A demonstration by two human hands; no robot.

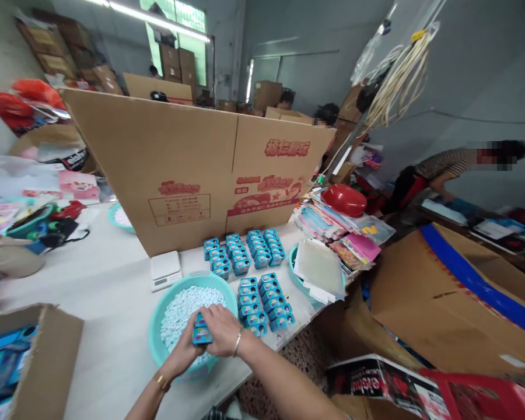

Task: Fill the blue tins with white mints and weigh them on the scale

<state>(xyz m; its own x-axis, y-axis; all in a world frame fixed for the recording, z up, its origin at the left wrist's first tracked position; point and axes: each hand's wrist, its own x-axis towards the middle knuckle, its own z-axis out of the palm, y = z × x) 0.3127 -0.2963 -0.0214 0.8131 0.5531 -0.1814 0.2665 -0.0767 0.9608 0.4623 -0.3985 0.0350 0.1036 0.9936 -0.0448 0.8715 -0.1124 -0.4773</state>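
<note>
Over a turquoise basin (156, 338) filled with small pale-blue pellets (188, 303), both hands grip one small blue printed box (202, 331). My left hand (186, 345) is closed on its left side and lower edge. My right hand (220, 330) wraps over its right side, fingers across the top. Whether the box's lid is up or down is hidden by the fingers. Right of the basin, similar blue boxes (249, 298) stand in rows on the white table, and a further group (240, 254) stands behind them. A white scale (165, 268) sits behind the basin's left edge.
A tall cardboard sheet (192, 157) stands across the back of the table. At left front is a carton (52, 361) of blue packs. Paper stacks and a red bowl (345, 200) lie at right, beyond large floor cartons (411, 303). A person (441, 163) bends at far right.
</note>
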